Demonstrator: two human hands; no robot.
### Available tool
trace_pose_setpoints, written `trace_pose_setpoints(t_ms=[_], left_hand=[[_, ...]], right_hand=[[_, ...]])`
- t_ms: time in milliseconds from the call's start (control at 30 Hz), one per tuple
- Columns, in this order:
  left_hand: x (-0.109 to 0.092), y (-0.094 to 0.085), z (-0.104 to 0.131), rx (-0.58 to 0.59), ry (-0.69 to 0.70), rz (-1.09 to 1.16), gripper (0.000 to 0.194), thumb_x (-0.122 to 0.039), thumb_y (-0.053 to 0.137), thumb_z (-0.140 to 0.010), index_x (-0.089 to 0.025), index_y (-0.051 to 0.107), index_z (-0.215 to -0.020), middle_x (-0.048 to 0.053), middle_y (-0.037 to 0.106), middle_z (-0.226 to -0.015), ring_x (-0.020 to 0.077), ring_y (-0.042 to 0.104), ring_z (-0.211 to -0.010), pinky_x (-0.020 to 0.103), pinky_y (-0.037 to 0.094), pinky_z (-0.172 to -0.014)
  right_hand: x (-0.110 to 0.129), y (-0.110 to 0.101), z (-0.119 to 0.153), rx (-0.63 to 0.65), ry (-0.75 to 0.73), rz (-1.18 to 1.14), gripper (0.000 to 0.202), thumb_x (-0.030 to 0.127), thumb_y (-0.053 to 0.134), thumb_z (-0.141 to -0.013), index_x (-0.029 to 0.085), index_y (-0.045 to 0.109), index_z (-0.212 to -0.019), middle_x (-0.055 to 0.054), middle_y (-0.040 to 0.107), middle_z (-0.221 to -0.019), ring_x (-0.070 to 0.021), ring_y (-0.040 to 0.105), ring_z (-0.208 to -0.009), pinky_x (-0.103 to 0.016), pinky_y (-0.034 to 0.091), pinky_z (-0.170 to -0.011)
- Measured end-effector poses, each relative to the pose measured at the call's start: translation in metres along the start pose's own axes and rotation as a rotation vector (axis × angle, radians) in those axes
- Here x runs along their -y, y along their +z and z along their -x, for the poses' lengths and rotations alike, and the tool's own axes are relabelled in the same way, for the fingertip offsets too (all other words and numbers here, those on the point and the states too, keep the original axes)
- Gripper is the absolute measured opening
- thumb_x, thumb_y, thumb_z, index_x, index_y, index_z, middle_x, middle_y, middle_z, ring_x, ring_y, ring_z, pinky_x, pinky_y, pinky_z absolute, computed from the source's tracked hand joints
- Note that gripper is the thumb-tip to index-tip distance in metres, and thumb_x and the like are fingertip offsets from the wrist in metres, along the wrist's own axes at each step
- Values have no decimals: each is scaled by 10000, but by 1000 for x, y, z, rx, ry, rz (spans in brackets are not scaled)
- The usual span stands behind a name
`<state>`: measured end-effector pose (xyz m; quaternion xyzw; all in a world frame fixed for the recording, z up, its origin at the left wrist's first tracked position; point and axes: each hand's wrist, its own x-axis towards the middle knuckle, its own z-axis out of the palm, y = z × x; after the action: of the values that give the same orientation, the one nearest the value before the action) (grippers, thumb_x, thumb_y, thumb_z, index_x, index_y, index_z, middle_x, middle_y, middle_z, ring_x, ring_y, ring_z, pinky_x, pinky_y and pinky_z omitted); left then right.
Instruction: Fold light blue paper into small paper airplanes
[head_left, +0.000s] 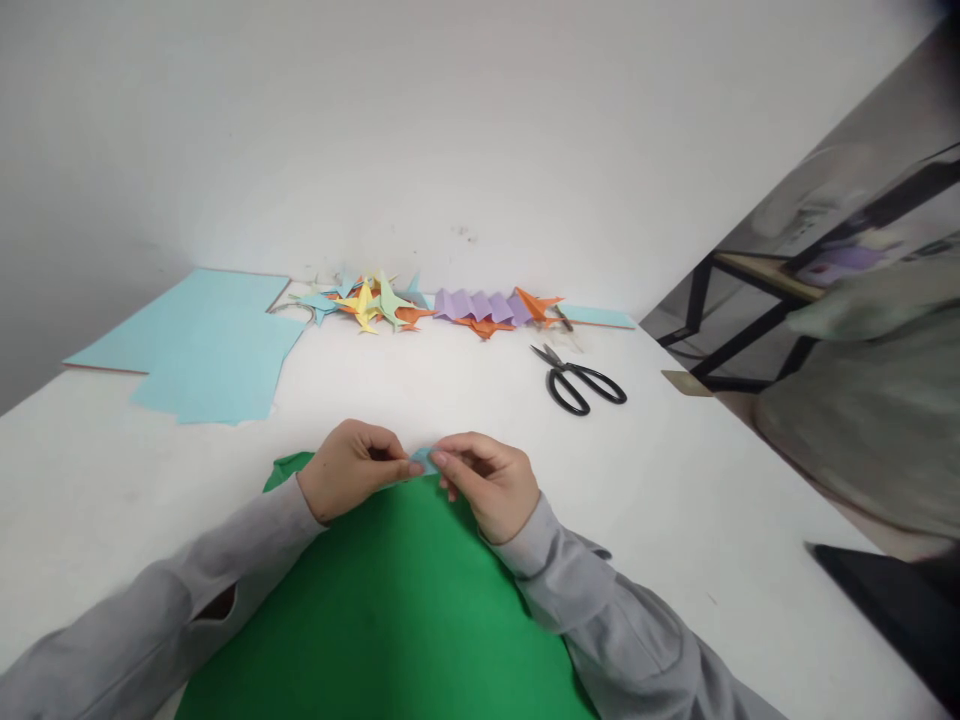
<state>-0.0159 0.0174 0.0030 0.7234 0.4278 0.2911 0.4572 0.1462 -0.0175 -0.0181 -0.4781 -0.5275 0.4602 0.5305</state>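
Observation:
Between my two hands is a small piece of light blue paper [425,461], held just above green fabric [405,590]. My left hand [356,468] pinches its left end between thumb and forefinger. On the other end, the thumb and forefinger of my right hand [491,482] are closed in a pinch. The fingertips are close together and cover much of the paper, so its folds are hard to make out.
Light blue sheets [217,345] lie at the back left of the white table [360,390]. Folded paper shapes [375,302] and a pleated purple strip [480,306] line the wall. Black-handled scissors [574,380] rest right of centre. A dark object [877,590] is at the right edge.

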Motion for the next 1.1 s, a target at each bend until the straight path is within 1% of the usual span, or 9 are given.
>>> trace_pose_setpoints(t_ms=[100, 167, 233, 267, 333, 433, 633, 833, 1100], left_hand=[[-4, 1, 2, -206, 134, -98, 177, -289, 657, -622, -162, 682, -742, 36, 632, -693, 153, 562, -680, 252, 443, -597], [-9, 3, 5, -345, 151, -116, 238, -271, 664, -615, -171, 676, -830, 32, 625, -678, 149, 565, -652, 257, 456, -590], [-14, 6, 8, -290, 17, -5, 205, -295, 598, -689, -155, 667, -822, -10, 560, -494, 103, 501, -438, 226, 431, -447], [-16, 8, 9, -189, -70, 99, 257, -315, 584, -701, -155, 649, -891, -11, 577, -503, 98, 489, -387, 218, 411, -379], [-19, 13, 11, -114, -174, 282, 312, -322, 589, -696, -145, 618, -952, 9, 629, -586, 110, 529, -393, 226, 436, -356], [-21, 17, 12, -157, -250, 373, 320, -297, 618, -672, -124, 614, -941, 25, 650, -613, 127, 569, -412, 245, 483, -387], [-23, 19, 15, -232, -246, 352, 314, -272, 639, -651, -128, 646, -930, 19, 648, -587, 120, 565, -387, 237, 489, -389], [-25, 21, 16, -256, -317, 418, 239, -260, 632, -653, -131, 676, -850, 19, 648, -568, 127, 574, -381, 231, 487, -365], [-19, 27, 14, -303, -310, 592, 133, -200, 671, -621, -124, 665, -731, 17, 679, -595, 138, 632, -496, 230, 547, -484]], right_hand=[[-3, -2, -1, -58, -130, 97, 93, 260, 628, -696, 169, 646, -698, 3, 564, -568, -87, 471, -431, -217, 385, -396], [-3, -4, -2, -102, -243, 177, 61, 225, 621, -706, 178, 658, -695, -14, 568, -647, -99, 490, -497, -224, 391, -426], [-2, -5, -2, -112, -313, 233, 59, 198, 613, -716, 189, 669, -702, -10, 556, -644, -103, 491, -524, -230, 392, -453], [-2, -6, -1, -104, -330, 249, 67, 187, 610, -721, 195, 675, -709, -4, 551, -623, -102, 486, -519, -231, 391, -460], [-1, -6, 0, -85, -352, 262, 83, 172, 608, -725, 205, 683, -717, 2, 556, -605, -97, 480, -509, -230, 390, -468], [0, -5, 1, -92, -370, 271, 93, 164, 613, -719, 206, 695, -719, 4, 549, -596, -92, 472, -497, -225, 385, -458], [2, -5, 1, -115, -402, 293, 116, 159, 603, -726, 213, 705, -733, 3, 546, -587, -98, 494, -509, -229, 406, -474], [0, -2, 4, -82, -239, 188, 95, 195, 609, -726, 217, 700, -736, 7, 625, -560, -111, 554, -484, -235, 453, -474], [0, 3, 3, -72, 15, -21, 93, 258, 655, -678, 184, 695, -718, 3, 648, -489, -126, 582, -411, -206, 425, -355]])
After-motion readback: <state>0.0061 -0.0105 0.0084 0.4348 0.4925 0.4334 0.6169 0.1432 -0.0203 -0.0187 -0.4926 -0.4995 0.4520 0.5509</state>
